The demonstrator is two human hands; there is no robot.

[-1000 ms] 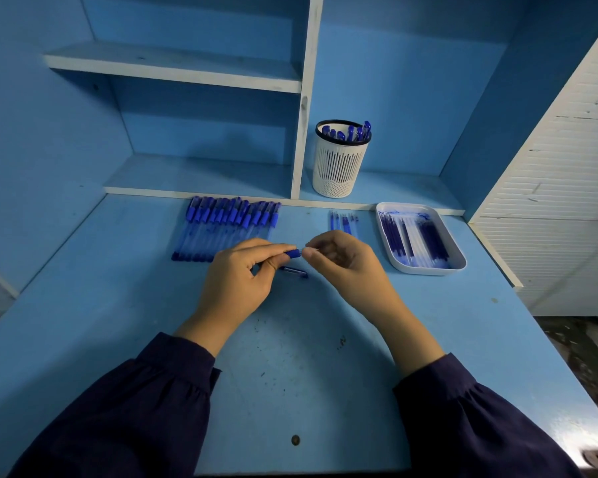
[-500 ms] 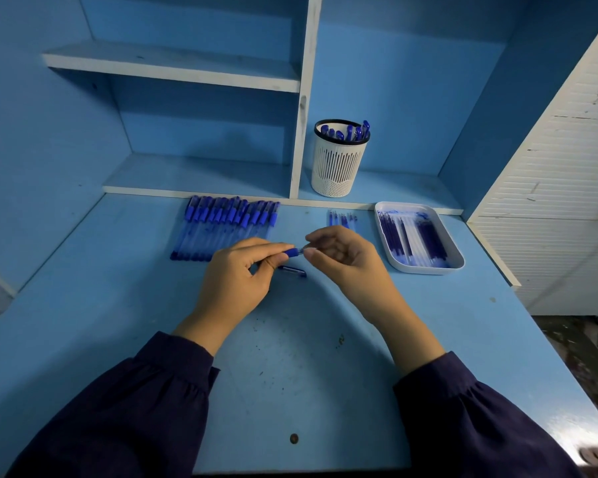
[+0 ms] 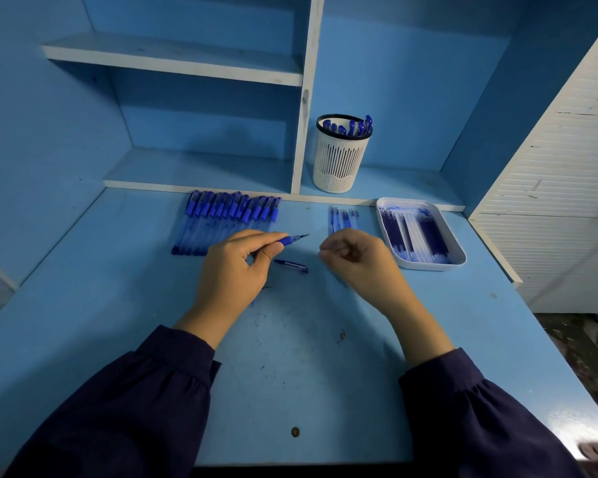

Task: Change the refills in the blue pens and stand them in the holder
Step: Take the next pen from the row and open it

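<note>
the left hand grips a blue pen near its front end, thumb and fingers curled round the barrel, with the bare tip pointing right. the right hand hangs just right of that tip and apart from it, fingers curled inward. it is blurred, so i cannot tell whether the fingers pinch anything. between the two hands, a little nearer the person, a short pen piece lies on the tabletop. behind the left hand a row of capped pens lies side by side, caps toward the shelf. behind the right hand a few loose refills lie on the tabletop, and near them on the right sits a white tray holding more refills. the holder — white with a black rim — stands upright on the lower shelf behind the tabletop, with several standing pens in it. dark sleeves cover both forearms.
</note>
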